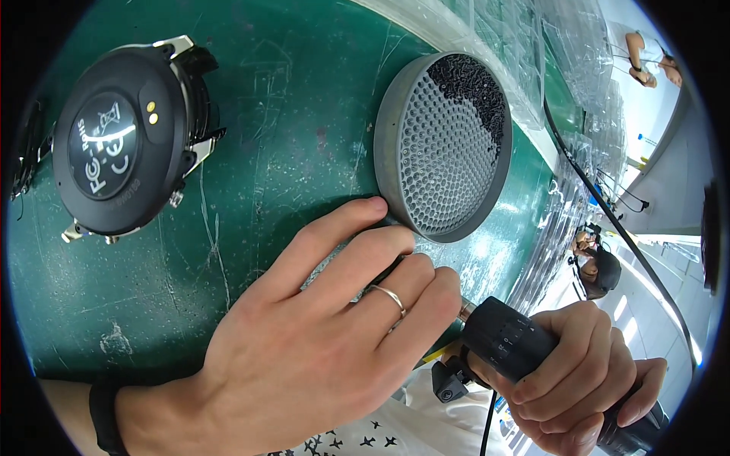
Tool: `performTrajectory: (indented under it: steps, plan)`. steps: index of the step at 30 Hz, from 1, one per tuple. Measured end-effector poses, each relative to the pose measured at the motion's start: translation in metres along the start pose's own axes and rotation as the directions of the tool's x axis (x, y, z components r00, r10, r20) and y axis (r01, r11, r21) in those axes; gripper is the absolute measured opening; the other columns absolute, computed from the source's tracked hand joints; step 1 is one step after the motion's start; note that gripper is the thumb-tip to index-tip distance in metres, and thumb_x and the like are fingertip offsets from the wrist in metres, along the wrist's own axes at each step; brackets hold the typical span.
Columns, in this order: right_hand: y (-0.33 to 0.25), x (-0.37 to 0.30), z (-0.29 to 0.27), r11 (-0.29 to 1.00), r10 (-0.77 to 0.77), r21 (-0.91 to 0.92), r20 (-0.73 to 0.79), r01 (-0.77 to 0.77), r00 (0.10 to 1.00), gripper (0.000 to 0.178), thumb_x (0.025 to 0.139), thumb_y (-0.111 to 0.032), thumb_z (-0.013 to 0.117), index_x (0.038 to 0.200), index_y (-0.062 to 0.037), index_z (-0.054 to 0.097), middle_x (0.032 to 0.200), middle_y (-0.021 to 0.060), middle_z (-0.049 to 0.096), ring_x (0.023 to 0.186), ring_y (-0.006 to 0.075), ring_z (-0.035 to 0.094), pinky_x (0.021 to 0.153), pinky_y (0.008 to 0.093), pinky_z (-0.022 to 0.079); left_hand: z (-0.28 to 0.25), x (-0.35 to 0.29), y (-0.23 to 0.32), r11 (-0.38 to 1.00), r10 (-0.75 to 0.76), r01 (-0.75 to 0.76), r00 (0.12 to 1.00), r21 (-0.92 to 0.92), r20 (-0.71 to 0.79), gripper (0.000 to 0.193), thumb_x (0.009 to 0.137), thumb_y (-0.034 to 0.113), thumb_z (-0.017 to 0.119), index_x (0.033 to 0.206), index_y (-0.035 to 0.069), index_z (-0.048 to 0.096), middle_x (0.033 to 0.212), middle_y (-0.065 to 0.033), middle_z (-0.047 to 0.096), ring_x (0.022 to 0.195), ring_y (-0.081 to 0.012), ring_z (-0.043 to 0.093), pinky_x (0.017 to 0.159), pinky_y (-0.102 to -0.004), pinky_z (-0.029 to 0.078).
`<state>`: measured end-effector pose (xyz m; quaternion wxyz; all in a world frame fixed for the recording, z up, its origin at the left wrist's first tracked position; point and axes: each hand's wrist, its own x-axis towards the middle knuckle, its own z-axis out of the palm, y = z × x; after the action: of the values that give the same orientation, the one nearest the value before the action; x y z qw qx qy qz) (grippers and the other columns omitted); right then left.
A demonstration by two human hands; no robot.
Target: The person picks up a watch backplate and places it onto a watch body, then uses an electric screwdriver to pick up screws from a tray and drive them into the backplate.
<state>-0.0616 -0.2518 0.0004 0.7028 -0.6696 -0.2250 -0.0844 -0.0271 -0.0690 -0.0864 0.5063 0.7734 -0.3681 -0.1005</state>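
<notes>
My left hand (319, 319), with a ring and a black wristband, reaches over the green table. Its fingers are bent around something dark that is mostly hidden beneath them. Just beyond the fingertips stands a round grey dish (384, 144) with a dimpled plate. Many tiny black screws (471, 87) are heaped along its far right side. My right hand (582, 372) is wrapped round a black electric screwdriver (506, 338), its tip pointing left toward my left fingers. At the far left a black round smartwatch case (122, 144) lies back side up, apart from both hands.
Clear plastic trays (502, 38) line the far right edge of the green table (281, 99). A black cable (601, 197) crosses the right side. One small black camera (451, 380) sits by my right wrist. Two other people (646, 57) appear in the background.
</notes>
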Motion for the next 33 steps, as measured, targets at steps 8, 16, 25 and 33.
performTrajectory:
  steps: [8, 16, 25, 33]
  plan:
    - [0.004, -0.002, -0.005, 0.997, 0.071, 0.002, -0.005, -0.071, 0.997, 0.013, 0.092, 0.002, 0.058, 0.093, -0.0108, 0.057, 0.064, -0.0021, 0.057, 0.044, 0.0106, 0.049, 0.045, 0.0237, 0.047, 0.003, 0.001, 0.000, 1.000, -0.029, 0.029, 0.999, -0.010, -0.016, 0.053, 0.066, 0.005, 0.076, 0.118, 0.005, 0.066, 0.111, -0.0049, 0.067, 0.113, -0.0256, 0.060, 0.109, -0.0499, 0.044]
    - [0.000, 0.000, -0.009, 0.992, 0.129, -0.012, -0.027, -0.129, 0.991, 0.007, 0.096, -0.005, 0.058, 0.094, -0.0108, 0.061, 0.068, -0.0040, 0.058, 0.046, 0.0091, 0.050, 0.048, 0.0223, 0.049, 0.002, 0.003, 0.003, 1.000, -0.026, 0.026, 0.999, -0.016, -0.030, 0.053, 0.065, 0.004, 0.076, 0.117, 0.006, 0.066, 0.111, -0.0044, 0.067, 0.113, -0.0253, 0.060, 0.109, -0.0499, 0.044]
    - [0.002, 0.000, -0.021, 0.989, 0.149, -0.013, 0.200, -0.149, 0.968, 0.027, 0.095, -0.006, 0.059, 0.121, -0.0124, 0.054, 0.073, 0.0013, 0.060, 0.057, 0.0125, 0.058, 0.054, 0.0252, 0.054, 0.007, -0.005, -0.001, 1.000, -0.023, 0.023, 0.999, -0.004, -0.030, 0.052, 0.064, 0.003, 0.076, 0.115, 0.006, 0.067, 0.110, -0.0040, 0.068, 0.112, -0.0249, 0.061, 0.109, -0.0499, 0.045]
    - [0.026, 0.002, 0.001, 0.983, -0.149, 0.104, -0.013, 0.150, 0.989, 0.033, 0.092, -0.013, 0.074, 0.093, -0.0088, 0.042, 0.073, 0.0055, 0.062, 0.053, 0.0163, 0.056, 0.043, 0.0299, 0.047, 0.008, -0.004, 0.000, 1.000, -0.010, 0.010, 0.999, 0.001, 0.033, 0.059, 0.062, 0.005, 0.078, 0.119, 0.007, 0.064, 0.115, -0.0038, 0.066, 0.115, -0.0256, 0.059, 0.110, -0.0509, 0.043]
